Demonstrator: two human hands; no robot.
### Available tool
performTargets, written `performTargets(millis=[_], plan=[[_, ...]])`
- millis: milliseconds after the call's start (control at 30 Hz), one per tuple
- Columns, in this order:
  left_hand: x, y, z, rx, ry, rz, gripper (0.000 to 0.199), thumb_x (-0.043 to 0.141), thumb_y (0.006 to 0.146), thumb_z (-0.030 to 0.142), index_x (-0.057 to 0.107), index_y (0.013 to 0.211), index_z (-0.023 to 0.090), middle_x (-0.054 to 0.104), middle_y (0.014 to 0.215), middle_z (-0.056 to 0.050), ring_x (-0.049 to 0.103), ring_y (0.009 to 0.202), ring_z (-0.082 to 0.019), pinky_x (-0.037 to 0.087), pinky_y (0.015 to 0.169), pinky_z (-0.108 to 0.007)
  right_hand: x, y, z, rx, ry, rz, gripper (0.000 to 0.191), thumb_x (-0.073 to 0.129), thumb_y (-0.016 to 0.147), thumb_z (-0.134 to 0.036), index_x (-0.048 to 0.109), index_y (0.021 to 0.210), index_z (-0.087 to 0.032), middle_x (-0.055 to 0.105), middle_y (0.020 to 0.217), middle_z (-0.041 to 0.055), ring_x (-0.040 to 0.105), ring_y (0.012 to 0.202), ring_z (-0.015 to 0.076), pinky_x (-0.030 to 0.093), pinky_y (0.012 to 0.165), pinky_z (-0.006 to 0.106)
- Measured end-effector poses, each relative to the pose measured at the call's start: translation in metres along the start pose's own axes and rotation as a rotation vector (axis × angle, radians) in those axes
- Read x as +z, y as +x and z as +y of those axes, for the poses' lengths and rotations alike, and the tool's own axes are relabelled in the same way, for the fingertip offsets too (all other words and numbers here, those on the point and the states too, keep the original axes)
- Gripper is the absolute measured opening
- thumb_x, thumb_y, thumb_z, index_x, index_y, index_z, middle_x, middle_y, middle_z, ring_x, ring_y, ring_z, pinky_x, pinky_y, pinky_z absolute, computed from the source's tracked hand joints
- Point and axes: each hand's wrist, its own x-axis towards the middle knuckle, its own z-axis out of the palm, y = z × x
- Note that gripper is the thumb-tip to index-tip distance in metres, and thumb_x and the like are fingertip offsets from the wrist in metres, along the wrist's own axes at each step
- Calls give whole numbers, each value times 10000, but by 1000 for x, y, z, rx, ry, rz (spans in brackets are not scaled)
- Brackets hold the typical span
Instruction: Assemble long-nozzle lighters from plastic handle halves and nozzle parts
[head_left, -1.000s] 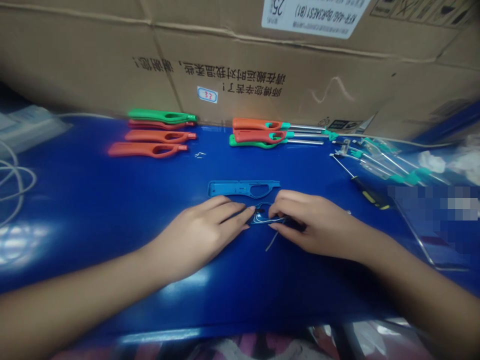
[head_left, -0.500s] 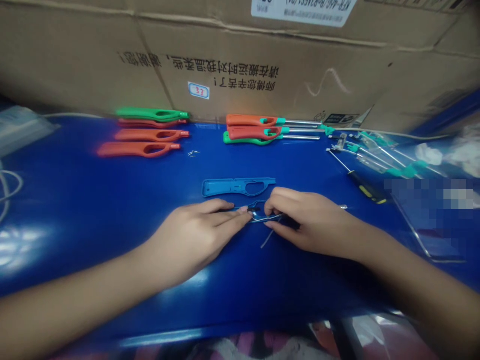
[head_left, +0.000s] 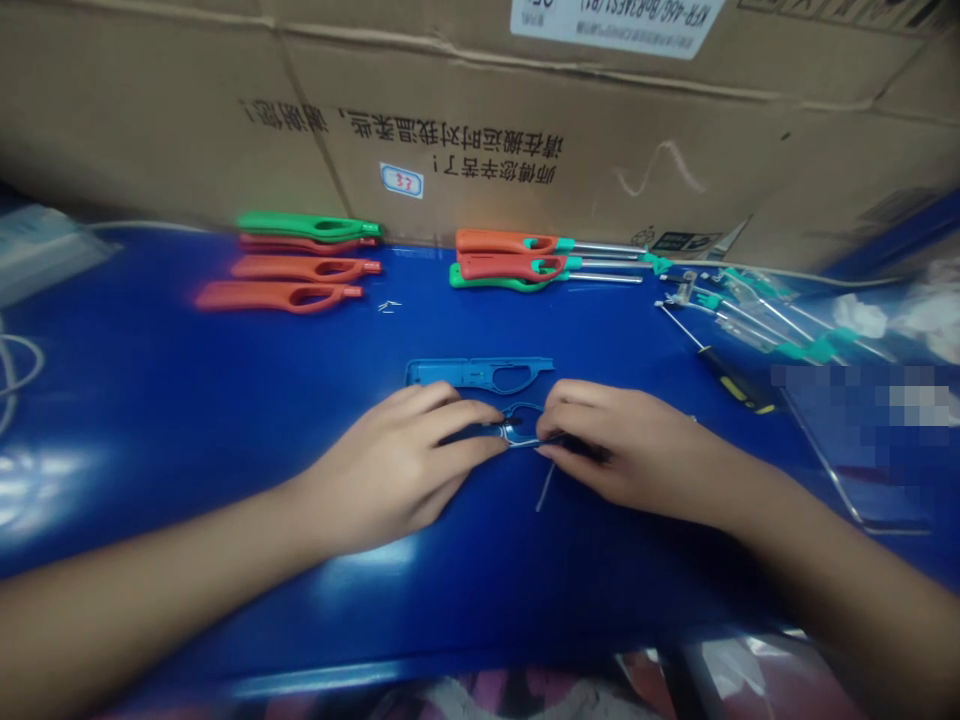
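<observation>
Between my hands lies a blue lighter casing half, its trigger loop showing and both ends mostly covered by fingers. My left hand is closed on its left part, fingertips at a small black piece and a pale wire. On the other side, my right hand pinches the casing's right end; a thin pale wire hangs out below its fingers. Just beyond the hands rests the matching blue casing half, hollow side up, with nobody touching it.
Orange, red and green casings lie at back left, near tiny metal pins. Lighters with metal tubes lie at back centre. A screwdriver and teal-tipped tubes are at right. A cardboard box stands behind.
My left hand has shifted slightly, its fingers now more bent over the casing. The loose wire end has swung a little to the right. My right hand stays almost in place.
</observation>
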Motion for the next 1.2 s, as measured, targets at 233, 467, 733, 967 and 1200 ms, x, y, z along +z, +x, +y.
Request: performTargets(millis=[233, 467, 733, 967, 1200], plan=[[0, 1, 1, -11, -6, -29, 290, 519, 1009, 176, 677, 1250, 212, 678, 1262, -68, 603, 1018, -255, 537, 841, -415, -6, -3, -1, -14, 6, 24, 154, 548, 993, -244, 695, 993, -198, 630, 972, 29, 600, 788, 141, 436, 673, 277], [-1, 3, 0, -18, 2, -56, 286, 507, 1013, 183, 676, 1243, 211, 669, 1254, -77, 598, 1028, -255, 523, 838, -407, -8, -5, -1, 2, -13, 19, 125, 553, 985, -239, 674, 998, -210, 620, 1049, 30, 596, 794, 139, 451, 691, 283], [-1, 1, 0, -13, 19, -60, 286, 511, 1010, 188, 670, 1247, 207, 662, 1271, -81, 597, 1049, -267, 518, 829, -409, -7, -5, 0, 13, -8, -3, 118, 558, 983, -238, 657, 1046, -227, 608, 1065, 30, 583, 793, 141, 445, 681, 280], [0, 1, 0, -7, 33, -54, 284, 506, 1012, 196, 677, 1237, 209, 671, 1267, -81, 598, 1035, -266, 513, 825, -402, -8, -3, 0, 19, 15, -15, 132, 546, 987, -239, 661, 1051, -222, 624, 1060, 49, 592, 808, 153, 454, 699, 283], [-1, 2, 0, 0, 35, -40, 282, 516, 1007, 196, 689, 1229, 213, 684, 1252, -84, 612, 1029, -260, 524, 831, -399, -8, -5, -2, 29, -16, -22, 156, 547, 990, -247, 688, 1052, -218, 625, 1072, 58, 602, 823, 159, 469, 720, 296]])
